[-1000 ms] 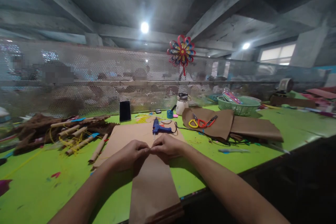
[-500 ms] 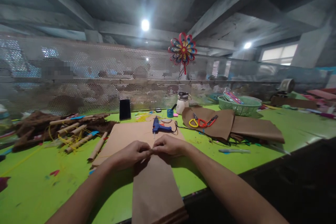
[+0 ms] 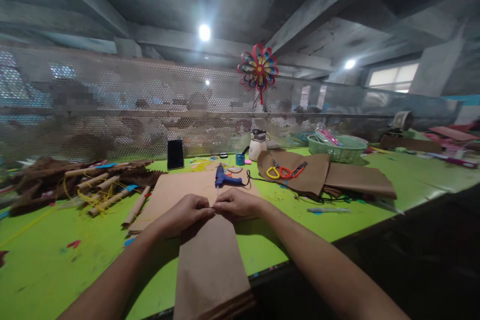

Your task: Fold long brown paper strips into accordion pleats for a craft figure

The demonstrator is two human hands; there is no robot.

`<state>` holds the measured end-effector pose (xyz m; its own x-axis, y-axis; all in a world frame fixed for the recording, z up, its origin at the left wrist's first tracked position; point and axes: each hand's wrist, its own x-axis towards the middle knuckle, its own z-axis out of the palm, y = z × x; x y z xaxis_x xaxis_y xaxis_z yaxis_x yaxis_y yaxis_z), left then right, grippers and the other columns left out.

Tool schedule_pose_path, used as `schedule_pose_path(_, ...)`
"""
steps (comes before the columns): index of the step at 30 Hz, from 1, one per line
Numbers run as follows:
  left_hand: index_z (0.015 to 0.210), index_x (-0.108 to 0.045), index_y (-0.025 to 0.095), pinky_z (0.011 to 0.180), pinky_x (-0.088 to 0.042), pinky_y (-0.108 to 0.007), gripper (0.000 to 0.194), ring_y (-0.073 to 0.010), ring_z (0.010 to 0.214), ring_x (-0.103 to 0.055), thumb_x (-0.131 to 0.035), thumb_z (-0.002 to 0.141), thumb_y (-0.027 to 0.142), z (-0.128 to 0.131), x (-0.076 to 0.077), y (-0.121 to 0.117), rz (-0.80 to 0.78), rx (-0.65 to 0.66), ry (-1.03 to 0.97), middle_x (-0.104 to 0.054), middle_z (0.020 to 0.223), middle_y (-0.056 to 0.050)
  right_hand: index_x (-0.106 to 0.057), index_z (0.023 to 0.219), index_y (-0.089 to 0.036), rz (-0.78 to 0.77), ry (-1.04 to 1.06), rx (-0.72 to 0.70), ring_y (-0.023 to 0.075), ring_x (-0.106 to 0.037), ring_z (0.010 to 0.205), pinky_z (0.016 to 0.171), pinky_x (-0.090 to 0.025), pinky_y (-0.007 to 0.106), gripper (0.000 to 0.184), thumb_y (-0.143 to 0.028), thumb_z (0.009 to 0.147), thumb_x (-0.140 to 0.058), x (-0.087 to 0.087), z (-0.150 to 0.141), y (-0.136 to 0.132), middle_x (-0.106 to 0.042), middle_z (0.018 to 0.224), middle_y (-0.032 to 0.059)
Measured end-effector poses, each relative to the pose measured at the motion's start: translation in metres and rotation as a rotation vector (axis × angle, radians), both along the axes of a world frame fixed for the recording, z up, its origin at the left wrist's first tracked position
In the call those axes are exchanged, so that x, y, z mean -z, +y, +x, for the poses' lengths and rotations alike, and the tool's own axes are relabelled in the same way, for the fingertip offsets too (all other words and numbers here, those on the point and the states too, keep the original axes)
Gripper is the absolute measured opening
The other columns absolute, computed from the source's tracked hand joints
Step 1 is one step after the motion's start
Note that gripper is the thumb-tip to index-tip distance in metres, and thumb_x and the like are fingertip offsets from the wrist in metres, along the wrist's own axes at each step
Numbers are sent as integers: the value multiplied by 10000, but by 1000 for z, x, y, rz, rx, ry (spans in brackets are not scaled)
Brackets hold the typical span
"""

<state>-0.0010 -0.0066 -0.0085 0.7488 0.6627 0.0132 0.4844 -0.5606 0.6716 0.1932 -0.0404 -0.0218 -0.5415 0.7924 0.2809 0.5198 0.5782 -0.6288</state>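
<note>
A long folded strip of brown kraft paper (image 3: 210, 265) runs from the table's front edge up to my hands, its near end showing several layers. My left hand (image 3: 193, 211) pinches the far end of that strip from the left. Close beside it, my right hand (image 3: 234, 203) pinches the same end with thumb and forefinger; the fingertips of both hands almost meet. Just beyond them a blue hot glue gun (image 3: 227, 178) rests on a flat sheet of brown paper (image 3: 167, 191), nozzle toward me.
Rolled paper tubes with yellow string (image 3: 107, 190) lie at left. A phone (image 3: 175, 154) and a white jug (image 3: 258, 146) stand along the mesh panel (image 3: 150, 132). Scissors (image 3: 287, 171) lie on brown paper (image 3: 322, 180) at right, near a green basket (image 3: 337, 147) and a pen (image 3: 328, 210).
The view has shifted slightly, so most things sit a little further left. Both hands keep pinching the end of the paper, with small finger movements.
</note>
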Motion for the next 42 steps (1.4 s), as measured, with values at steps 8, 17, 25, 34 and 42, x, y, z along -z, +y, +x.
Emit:
schedule_pose_path(8, 655, -466, 157, 485, -269, -206, 402, -94, 532, -327, -395, 778, 533, -7, -5, 4, -18, 109, 3, -393, 591, 24, -540, 636, -116, 28, -15, 0, 74, -360, 558, 524, -302, 183, 306, -340, 819, -441, 0, 9, 3, -430, 586, -31)
schedule_pose_path(17, 668, -489, 143, 525, -298, -207, 368, -96, 544, -358, -386, 805, 469, -4, 2, 4, 60, 112, -7, -409, 586, 25, -619, 758, -109, 86, -22, -2, 101, -468, 636, 585, -352, 190, 301, -357, 823, -460, 1, 3, -5, -568, 687, 16)
schedule_pose_path(25, 759, -579, 121, 576, -323, -213, 408, -112, 605, -399, -366, 822, 463, -6, 1, 14, 149, 140, 4, -491, 646, 5, -583, 719, -115, 183, -98, 103, 99, -450, 626, 585, -332, 199, 304, -334, 847, -417, 0, 2, -4, -537, 670, 12)
schedule_pose_path(34, 663, -588, 117, 498, -295, -195, 407, -93, 531, -406, -472, 759, 495, -14, -3, 17, 127, 52, -35, -500, 561, 14, -512, 622, -122, 39, -33, 58, 66, -355, 519, 476, -253, 178, 359, -422, 810, -454, -1, 10, -1, -410, 548, -39)
schedule_pose_path(42, 694, -590, 123, 517, -323, -194, 358, -91, 536, -434, -497, 758, 463, -21, -7, 20, 63, 89, -47, -530, 581, 8, -522, 615, -127, -212, 119, 12, 68, -375, 475, 470, -288, 197, 418, -516, 764, -485, -5, 19, -2, -421, 517, -38)
